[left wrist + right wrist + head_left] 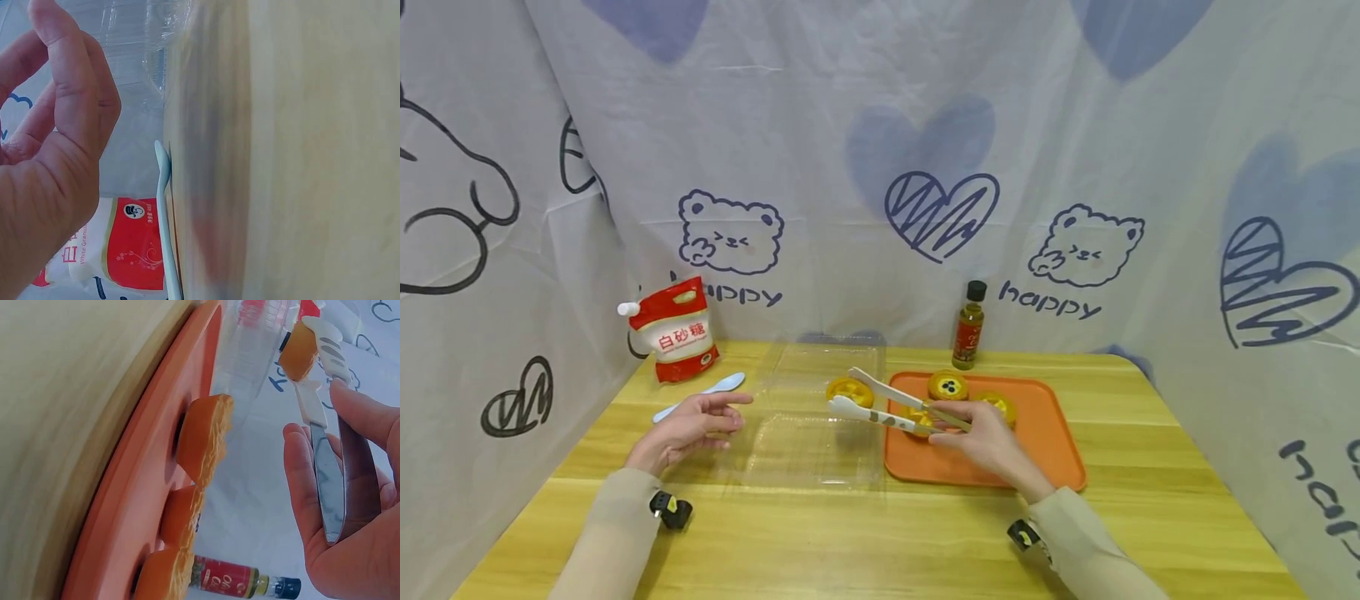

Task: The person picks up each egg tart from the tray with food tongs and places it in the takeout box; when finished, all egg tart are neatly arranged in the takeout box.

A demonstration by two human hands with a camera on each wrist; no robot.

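My right hand (988,437) grips a pair of tongs (887,418) with white tips and metal arms. Between the tips is a yellow egg tart (852,390), held in the air over a clear plastic container (805,457); the right wrist view shows the tart (299,353) tilted in the tips. Several more tarts sit on an orange tray (1045,442), one with dark dots on top (948,385). My left hand (692,429) hovers at the container's left side, fingers loosely bent and holding nothing.
A light blue spoon (724,383) lies behind the left hand, partly covered by it. Further back stands a red and white sugar bag (683,333) with a spout. A small bottle (969,327) with a black cap stands behind the tray. Printed cloth hangs around the wooden table (820,542).
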